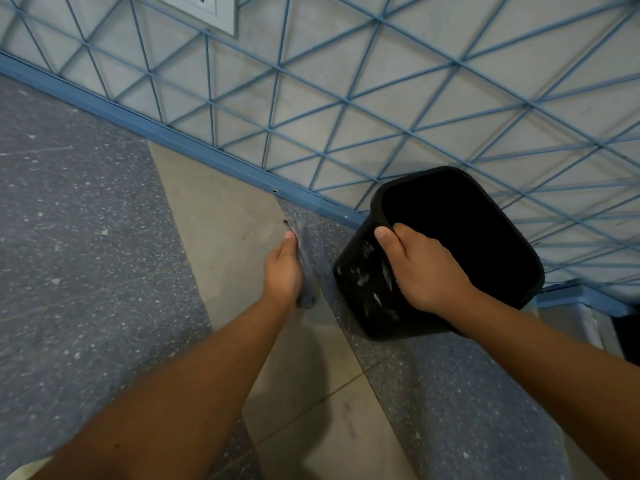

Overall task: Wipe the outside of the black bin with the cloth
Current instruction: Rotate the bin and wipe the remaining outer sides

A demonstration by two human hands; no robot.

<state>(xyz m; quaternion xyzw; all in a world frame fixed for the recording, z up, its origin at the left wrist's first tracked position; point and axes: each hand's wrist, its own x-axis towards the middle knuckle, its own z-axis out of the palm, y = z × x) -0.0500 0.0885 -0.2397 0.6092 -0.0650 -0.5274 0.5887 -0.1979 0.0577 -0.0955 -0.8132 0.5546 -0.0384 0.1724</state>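
The black bin [363, 292] stands tilted on the floor near the wall, its dark opening facing up and right. Pale smears and streaks mark its near side. My right hand [419, 268] grips the bin's near rim, thumb on the outside and fingers curled over the edge into the opening. My left hand [282, 271] is a short way left of the bin and holds a grey-blue cloth [306, 268], which hangs blurred along the palm. The cloth does not touch the bin.
A wall [346, 98] with a blue triangle-line pattern and a blue skirting [194, 147] runs diagonally behind the bin. A white socket plate [207, 12] sits at the upper left. The floor is speckled grey-blue with a beige strip [221, 220]. A blue-edged step or ledge [581, 299] lies at right.
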